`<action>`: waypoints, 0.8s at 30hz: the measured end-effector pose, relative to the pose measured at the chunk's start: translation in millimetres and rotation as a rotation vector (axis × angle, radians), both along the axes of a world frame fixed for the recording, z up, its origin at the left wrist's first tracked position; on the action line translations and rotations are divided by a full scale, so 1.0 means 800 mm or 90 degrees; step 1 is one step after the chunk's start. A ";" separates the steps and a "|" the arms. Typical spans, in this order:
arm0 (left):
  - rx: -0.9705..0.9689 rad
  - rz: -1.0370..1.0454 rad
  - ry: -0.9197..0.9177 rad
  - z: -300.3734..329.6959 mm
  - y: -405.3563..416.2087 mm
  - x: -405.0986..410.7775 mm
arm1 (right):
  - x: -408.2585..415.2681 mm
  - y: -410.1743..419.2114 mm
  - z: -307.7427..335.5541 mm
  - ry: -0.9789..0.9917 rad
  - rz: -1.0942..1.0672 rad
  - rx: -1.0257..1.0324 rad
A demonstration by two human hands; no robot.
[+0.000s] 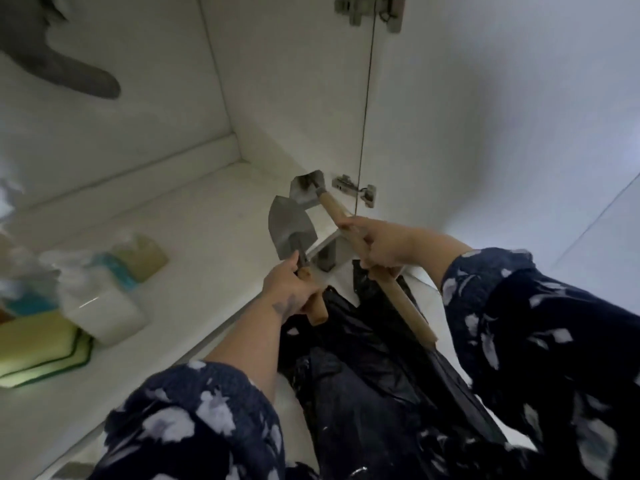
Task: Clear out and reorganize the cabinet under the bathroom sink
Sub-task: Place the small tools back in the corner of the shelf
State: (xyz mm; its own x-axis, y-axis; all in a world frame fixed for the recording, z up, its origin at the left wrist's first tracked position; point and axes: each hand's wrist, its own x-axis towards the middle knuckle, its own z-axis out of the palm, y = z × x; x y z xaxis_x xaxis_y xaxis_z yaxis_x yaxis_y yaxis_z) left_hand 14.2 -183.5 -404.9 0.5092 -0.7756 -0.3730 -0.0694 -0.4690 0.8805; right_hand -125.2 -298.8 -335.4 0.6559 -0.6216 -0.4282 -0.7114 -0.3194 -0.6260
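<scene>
My left hand (294, 292) grips the short wooden handle of a small metal trowel (291, 230), whose pointed blade stands up over the cabinet floor (194, 237). My right hand (377, 247) holds the long wooden handle of a second metal garden tool (306, 192); its head reaches toward the cabinet's right wall near the lower hinge (356, 195). Both tools are held at the cabinet's front right corner, above a black plastic bag (363, 368) that lies in front of the cabinet between my arms.
On the cabinet floor at the left stand blurred things: a white bottle (104, 310), yellow-green sponges (41, 351), a teal and yellow pack (138, 261). A grey drain pipe (69, 74) hangs at the top left. The open door (485, 116) stands at the right.
</scene>
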 end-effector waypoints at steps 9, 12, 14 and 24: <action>-0.007 0.107 -0.022 -0.013 -0.068 0.089 | 0.109 -0.079 -0.057 0.028 0.103 -0.111; 0.004 0.133 0.001 -0.022 -0.097 0.119 | 0.145 -0.119 -0.070 0.023 0.102 -0.115; 0.028 0.134 -0.013 -0.025 -0.113 0.136 | 0.173 -0.144 -0.078 0.012 0.096 -0.077; 0.123 0.157 -0.086 -0.038 -0.227 0.231 | 0.305 -0.240 -0.097 0.003 0.181 -0.117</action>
